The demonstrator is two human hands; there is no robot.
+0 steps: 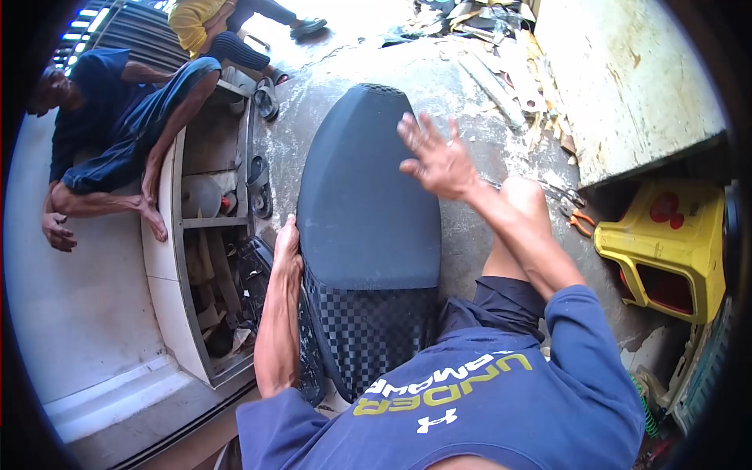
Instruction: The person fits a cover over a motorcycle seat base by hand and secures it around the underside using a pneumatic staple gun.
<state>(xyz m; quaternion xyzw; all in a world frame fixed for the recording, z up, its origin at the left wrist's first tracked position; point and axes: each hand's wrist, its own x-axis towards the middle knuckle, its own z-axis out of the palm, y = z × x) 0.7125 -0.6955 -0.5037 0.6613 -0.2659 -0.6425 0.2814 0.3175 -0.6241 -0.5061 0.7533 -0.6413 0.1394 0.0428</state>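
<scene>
And here's the long seat (368,188), front and centre, right before the wearer and between the two arms. Its long axis runs away from the body, almost straight ahead with a slight lean to the right; the tapered end, with a small textured patch (385,89), points to the far side, and the checkered section (372,333) sits nearest the lap.

On the left edge, the left hand (288,244) is against the side, forearm reaching straight forward, thumb side up; its fingers are largely hidden, so how tightly they're closed, I can't tell. Over to the right hand (439,160): it's up at the seat's right edge, fingers fanned wide and pointing forward and left, holding nothing, the forearm slanting across in front of the bare knee (523,196). Whether it touches the cover, I can't say.

Moving outward, orange-handled pliers (581,222) lie on the floor (470,235) to the right, just beside the yellow stool (666,243). On the left there's an open cabinet (211,196) with sandals (260,176) alongside, a barefoot person (117,125) seated above, and another person in yellow (196,23) farther off.
</scene>
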